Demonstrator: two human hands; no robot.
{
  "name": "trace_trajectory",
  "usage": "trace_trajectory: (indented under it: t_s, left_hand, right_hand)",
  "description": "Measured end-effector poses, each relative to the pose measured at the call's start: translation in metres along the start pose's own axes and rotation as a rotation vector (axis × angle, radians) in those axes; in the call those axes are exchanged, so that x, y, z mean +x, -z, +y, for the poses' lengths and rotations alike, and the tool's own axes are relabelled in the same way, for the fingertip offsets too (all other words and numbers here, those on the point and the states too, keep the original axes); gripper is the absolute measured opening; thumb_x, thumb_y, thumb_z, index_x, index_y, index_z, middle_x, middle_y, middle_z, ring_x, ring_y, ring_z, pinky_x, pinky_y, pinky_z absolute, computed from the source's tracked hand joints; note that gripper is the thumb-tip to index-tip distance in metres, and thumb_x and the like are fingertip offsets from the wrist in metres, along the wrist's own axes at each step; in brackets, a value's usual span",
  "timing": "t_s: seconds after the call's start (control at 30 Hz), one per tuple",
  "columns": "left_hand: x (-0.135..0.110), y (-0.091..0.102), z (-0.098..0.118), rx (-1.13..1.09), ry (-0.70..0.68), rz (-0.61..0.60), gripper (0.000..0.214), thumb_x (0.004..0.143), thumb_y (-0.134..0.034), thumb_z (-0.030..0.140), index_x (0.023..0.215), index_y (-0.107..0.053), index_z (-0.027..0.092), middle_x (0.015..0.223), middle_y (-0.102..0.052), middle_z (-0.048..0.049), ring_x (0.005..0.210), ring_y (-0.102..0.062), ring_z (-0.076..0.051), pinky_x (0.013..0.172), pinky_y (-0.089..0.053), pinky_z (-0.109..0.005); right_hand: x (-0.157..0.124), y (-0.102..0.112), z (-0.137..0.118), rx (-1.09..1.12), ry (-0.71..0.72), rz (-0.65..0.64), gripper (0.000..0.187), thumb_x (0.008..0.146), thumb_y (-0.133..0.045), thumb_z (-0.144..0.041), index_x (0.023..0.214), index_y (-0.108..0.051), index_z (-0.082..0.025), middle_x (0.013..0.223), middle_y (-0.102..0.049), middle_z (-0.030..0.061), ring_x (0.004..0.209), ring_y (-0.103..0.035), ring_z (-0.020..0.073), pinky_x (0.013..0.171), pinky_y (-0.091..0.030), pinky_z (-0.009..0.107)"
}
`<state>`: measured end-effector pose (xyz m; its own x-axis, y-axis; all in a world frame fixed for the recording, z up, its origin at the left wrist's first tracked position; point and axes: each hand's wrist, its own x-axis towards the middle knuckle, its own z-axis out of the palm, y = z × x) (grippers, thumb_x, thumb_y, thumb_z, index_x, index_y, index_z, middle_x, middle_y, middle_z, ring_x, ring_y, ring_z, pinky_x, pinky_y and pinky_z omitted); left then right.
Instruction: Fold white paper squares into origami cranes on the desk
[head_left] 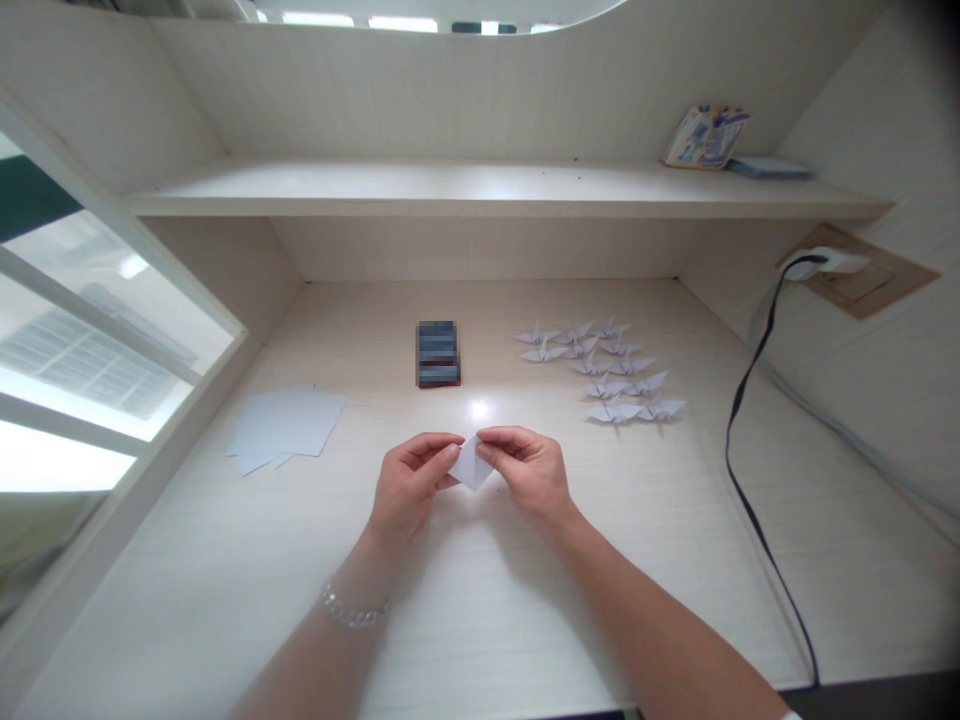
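Between my two hands is a small folded piece of white paper (472, 468), its lower corner pointing toward me. My left hand (412, 480) pinches its left side between thumb and fingers. On the other side, my right hand (529, 470) grips the upper right edge the same way, thumb in front. Fingers cover much of the paper's top edge. Several folded paper cranes (615, 388) stand in rows on the desk beyond my right hand. Off to the left lies a loose stack of white paper sheets (289, 425).
A dark, blurred-out phone-like rectangle (438, 354) lies beyond my hands. On the right, a black cable (731, 430) runs from a wall socket (862, 275) down across the desk (465, 640). Overhead, a shelf (420, 185) holds a small printed box (705, 137).
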<state>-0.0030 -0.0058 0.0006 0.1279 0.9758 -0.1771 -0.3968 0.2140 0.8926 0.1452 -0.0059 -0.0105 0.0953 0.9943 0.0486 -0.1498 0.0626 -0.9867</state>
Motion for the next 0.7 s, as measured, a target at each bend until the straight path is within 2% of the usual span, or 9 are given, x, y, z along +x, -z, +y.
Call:
trace_trajectory:
  t_s: [0.23,0.5,0.7]
  left_hand:
    - [-0.0010,0.0000,-0.0027,0.116,-0.015,-0.035,0.019,0.071,-0.070,0.024,0.086,-0.070,0.013,0.082,-0.069,-0.0070,0.075,-0.063,-0.017,0.066,-0.056,-0.029]
    - [-0.0038,0.0012,-0.0038,0.372,-0.157,0.040,0.021,0.071,-0.070,0.026,0.089,-0.072,0.016,0.089,-0.071,-0.0078,0.081,-0.065,-0.019,0.069,-0.054,-0.027]
    - [-0.0039,-0.0003,-0.0038,0.426,-0.183,0.073,0.020,0.070,-0.070,0.026,0.088,-0.073,0.017,0.088,-0.072,-0.0071,0.079,-0.065,-0.018,0.070,-0.052,-0.025]
  right_hand:
    - [0.0014,0.0011,0.0008,-0.015,0.028,0.015,0.012,0.069,-0.071,-0.022,0.081,-0.073,-0.022,0.081,-0.072,0.0024,0.074,-0.066,0.0177,0.070,-0.054,0.029]
    - [0.0001,0.0009,0.0021,-0.064,0.078,0.000,0.011,0.072,-0.068,-0.021,0.081,-0.073,-0.022,0.082,-0.072,0.0029,0.076,-0.066,0.0177,0.070,-0.052,0.029]
    - [-0.0007,0.0012,0.0021,-0.072,0.093,-0.006,0.010,0.073,-0.067,-0.021,0.082,-0.073,-0.022,0.082,-0.071,0.0032,0.077,-0.065,0.0172,0.070,-0.052,0.028]
